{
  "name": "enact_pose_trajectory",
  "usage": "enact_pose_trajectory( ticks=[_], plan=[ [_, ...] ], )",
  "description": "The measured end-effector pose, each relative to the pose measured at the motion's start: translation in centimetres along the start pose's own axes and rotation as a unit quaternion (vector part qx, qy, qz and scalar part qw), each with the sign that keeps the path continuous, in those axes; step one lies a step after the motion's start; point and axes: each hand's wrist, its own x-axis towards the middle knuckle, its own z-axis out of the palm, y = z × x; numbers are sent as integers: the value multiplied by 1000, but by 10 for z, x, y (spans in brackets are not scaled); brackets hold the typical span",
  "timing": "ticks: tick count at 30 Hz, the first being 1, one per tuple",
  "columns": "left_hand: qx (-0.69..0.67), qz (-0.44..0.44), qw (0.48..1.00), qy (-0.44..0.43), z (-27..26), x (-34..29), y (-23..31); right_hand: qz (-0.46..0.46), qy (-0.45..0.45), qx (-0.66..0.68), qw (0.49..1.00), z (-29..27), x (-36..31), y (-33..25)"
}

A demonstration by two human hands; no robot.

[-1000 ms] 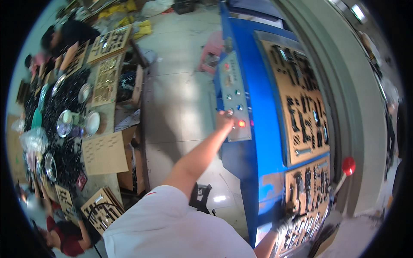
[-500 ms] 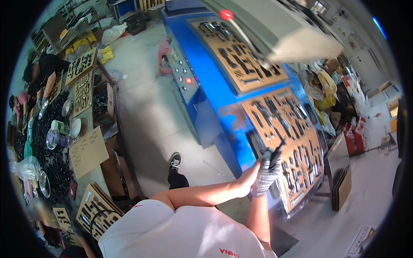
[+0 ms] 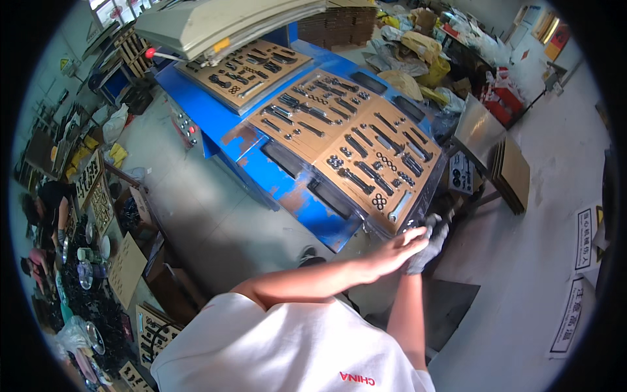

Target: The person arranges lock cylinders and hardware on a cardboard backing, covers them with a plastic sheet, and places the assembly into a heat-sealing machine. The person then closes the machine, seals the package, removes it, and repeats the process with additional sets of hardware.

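Note:
My bare left hand point(image 3: 390, 256) reaches across to my right hand point(image 3: 428, 249), which wears a grey glove. The two hands meet just off the near corner of a brown cardboard sheet point(image 3: 318, 154). Fingers of the left hand lie against the glove, smeared by motion. The right hand's gloved fingers are curled, with a dark patch by their tips that I cannot make out. On the sheet sit rows of dark metal tool parts point(image 3: 356, 181) and a silver wrench point(image 3: 400, 205), with clear film showing along the edge.
The sheet lies on a blue machine point(image 3: 245, 171); a second loaded sheet point(image 3: 241, 73) sits under its raised pale lid point(image 3: 228, 26). Cardboard panels point(image 3: 511, 173) lean at the right. Other people point(image 3: 49, 206) work at a cluttered bench on the left.
My view has turned, and the machine now appears farther left. My joined hands have moved from over the sheet's edge to just beyond its near corner.

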Motion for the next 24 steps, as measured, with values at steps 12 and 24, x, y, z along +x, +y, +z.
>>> enact_pose_trajectory(
  ticks=[12, 24],
  plan=[
    [-28, 105, 795, 597, -516, 2, 34, 327, -121, 17, 937, 26, 156, 100],
    [66, 140, 731, 664, -382, -57, 17, 296, -197, 67, 932, 27, 264, 76]
  ],
)
